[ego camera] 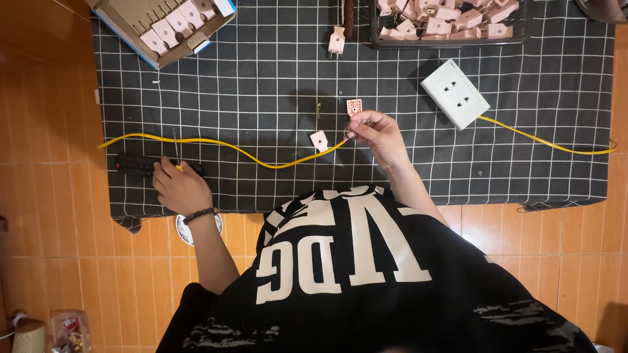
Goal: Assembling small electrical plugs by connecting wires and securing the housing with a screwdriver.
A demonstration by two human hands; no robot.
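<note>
On the black checked cloth [275, 72], the right hand [376, 134] pinches the yellow cable [261, 160] by its bared end while the left hand [178, 186] closes on a small screwdriver [176, 153], the pink plug parts [319, 140] lying loose nearby, seemingly not yet fitted.

place: home floor used as a small assembly spot | floor: orange tiles [39, 216] | work surface: black grid-pattern cloth [261, 72] spread on tiles | stock: cardboard box [131, 26] and black tray [451, 40] of pink plugs | wiring: yellow cable [216, 144], white socket block [454, 93]
</note>
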